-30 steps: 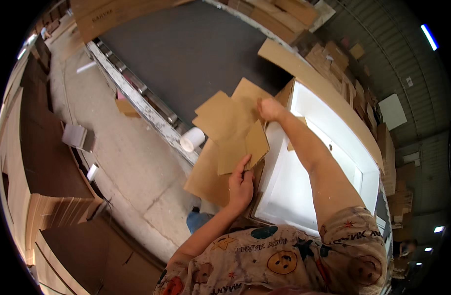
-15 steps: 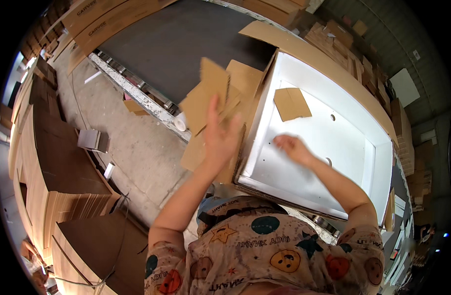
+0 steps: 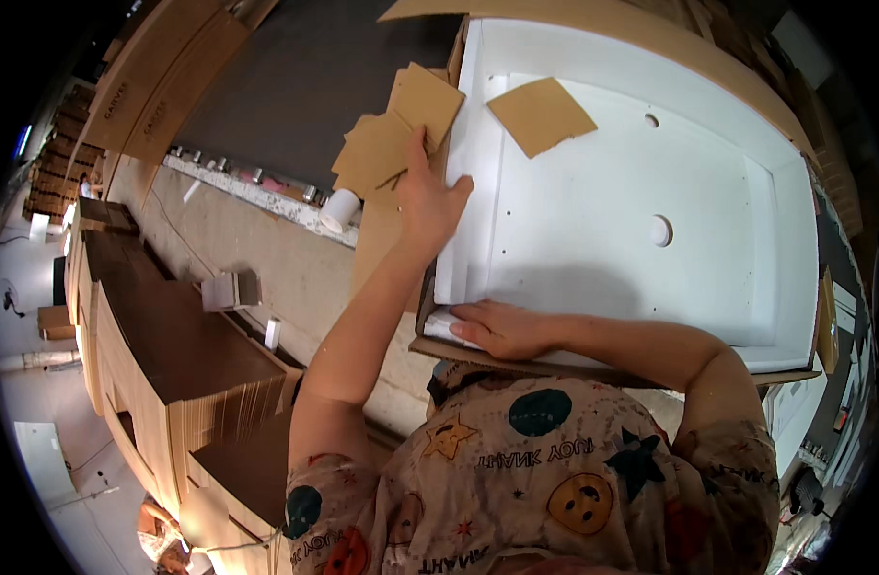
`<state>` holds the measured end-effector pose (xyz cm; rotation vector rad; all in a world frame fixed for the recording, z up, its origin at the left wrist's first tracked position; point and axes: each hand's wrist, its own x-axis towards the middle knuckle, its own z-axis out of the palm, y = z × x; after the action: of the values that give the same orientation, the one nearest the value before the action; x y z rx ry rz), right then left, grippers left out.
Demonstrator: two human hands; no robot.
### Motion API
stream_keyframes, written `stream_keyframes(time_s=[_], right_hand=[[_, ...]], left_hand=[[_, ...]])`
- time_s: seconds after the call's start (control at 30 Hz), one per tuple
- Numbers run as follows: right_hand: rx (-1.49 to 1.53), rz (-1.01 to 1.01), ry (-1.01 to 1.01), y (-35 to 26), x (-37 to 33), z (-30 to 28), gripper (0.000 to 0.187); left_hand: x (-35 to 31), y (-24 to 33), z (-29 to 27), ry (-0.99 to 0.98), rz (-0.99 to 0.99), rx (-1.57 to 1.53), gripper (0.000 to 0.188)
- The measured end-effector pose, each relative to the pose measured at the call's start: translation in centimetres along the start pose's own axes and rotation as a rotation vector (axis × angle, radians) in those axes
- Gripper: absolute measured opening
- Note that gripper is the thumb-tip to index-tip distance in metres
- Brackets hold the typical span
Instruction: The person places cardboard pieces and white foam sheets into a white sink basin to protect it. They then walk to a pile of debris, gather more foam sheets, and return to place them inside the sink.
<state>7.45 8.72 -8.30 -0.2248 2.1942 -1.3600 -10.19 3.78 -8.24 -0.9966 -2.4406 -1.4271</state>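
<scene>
A brown cardboard carton [image 3: 545, 367] stands in front of me, with a white foam tray [image 3: 593, 220] inside it. One loose cardboard piece [image 3: 542, 115] lies on the tray's floor near the far left corner. My left hand [image 3: 432, 196], beside the tray's left wall, holds several cardboard pieces [image 3: 387, 144] over the carton's left flap; the index finger lies on top, the thumb sticks out, and the other fingers are partly hidden. At the near left corner my right hand [image 3: 507, 328] is closed over the foam rim, thumb and fingers on it.
A dark conveyor belt [image 3: 286, 96] runs beyond the carton, with a white roll [image 3: 340, 211] at its edge. Stacked flat cardboard [image 3: 171, 335] stands on the left. Large cartons [image 3: 142, 86] are at the far left. Another person [image 3: 161, 532] is at the lower left.
My right hand has moved from above the tray to its near left corner and closed on the rim. My left hand still has the cardboard pieces. The whole view has shifted and turned.
</scene>
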Motion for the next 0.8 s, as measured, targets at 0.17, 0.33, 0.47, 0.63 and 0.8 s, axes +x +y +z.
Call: stream_keyframes(time_s=[0.17,0.33,0.47,0.63,0.8], right_hand=[[0.104,0.093,0.029,-1.0,-2.0,-2.4,0.063],[-0.202,0.098,0.184,7.0,-5.6,-5.6,0.040],[-0.632,-0.239,0.206,9.6,-7.5,-4.6,0.046],[-0.679,-0.115,0.262,10.2,-7.8,-3.9,0.047],[-0.786,-0.149,0.337,10.0,-8.5,-3.4,0.043]], left_hand=[[0.7,3.1,-2.3,-0.269,-0.112,0.199,0.076],[0.4,2.2,-2.0,-0.263,0.265,0.414,0.075],[0.3,2.4,-1.9,-0.188,0.447,0.513,0.074],[-0.6,7.8,-3.2,-0.362,0.606,0.372,0.050],[-4.7,10.4,-4.8,-0.665,0.508,0.510,0.023]])
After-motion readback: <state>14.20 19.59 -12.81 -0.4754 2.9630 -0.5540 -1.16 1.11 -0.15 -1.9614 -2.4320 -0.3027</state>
